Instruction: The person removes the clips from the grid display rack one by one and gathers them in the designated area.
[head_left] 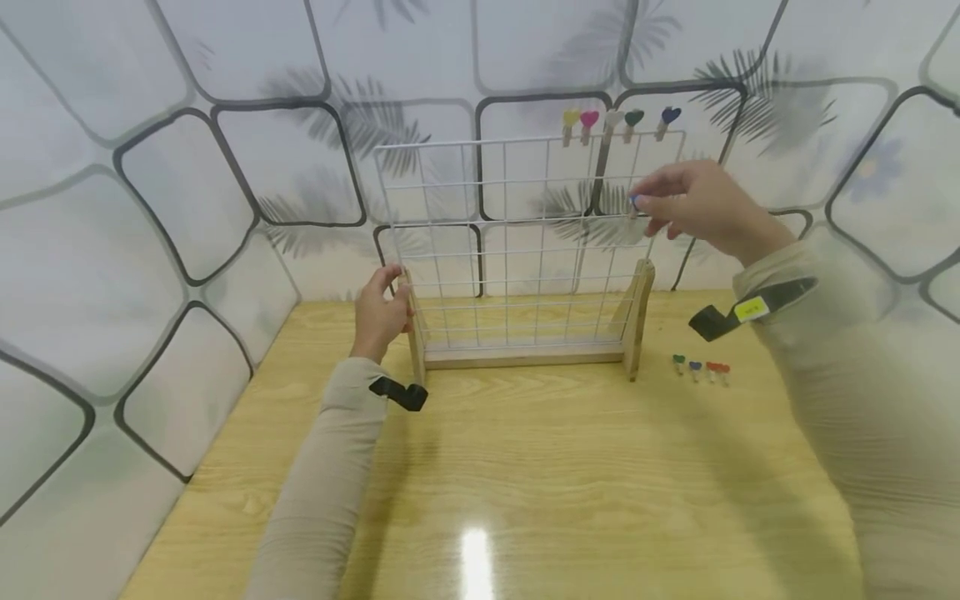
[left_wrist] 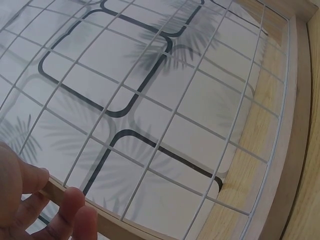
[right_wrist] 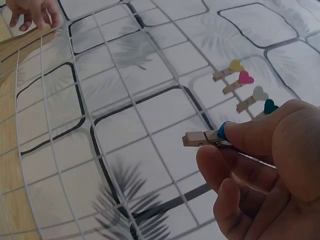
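My right hand (head_left: 697, 204) pinches a small wooden clothespin (right_wrist: 196, 138) by its blue heart end, between thumb and fingertips. In the right wrist view its bare wooden end points left, in front of the white wire grid (head_left: 450, 144). The grid stands upright in a wooden stand. At the stand's left side post (head_left: 411, 333), my left hand (head_left: 378, 315) grips the wood near its top, thumb on one side and fingers on the other. Along the grid's top wire sit several heart clothespins, among them a yellow one (right_wrist: 236, 65), a pink one (right_wrist: 245, 77) and a dark blue one (head_left: 670, 117).
Right of the stand, several loose heart clothespins lie on the wooden table (head_left: 525, 467), including a green one (head_left: 678, 360) and a blue one (head_left: 695, 367). Behind the grid rises a patterned white backdrop (head_left: 420, 50). The stand's right post (head_left: 637, 321) is below my right hand.
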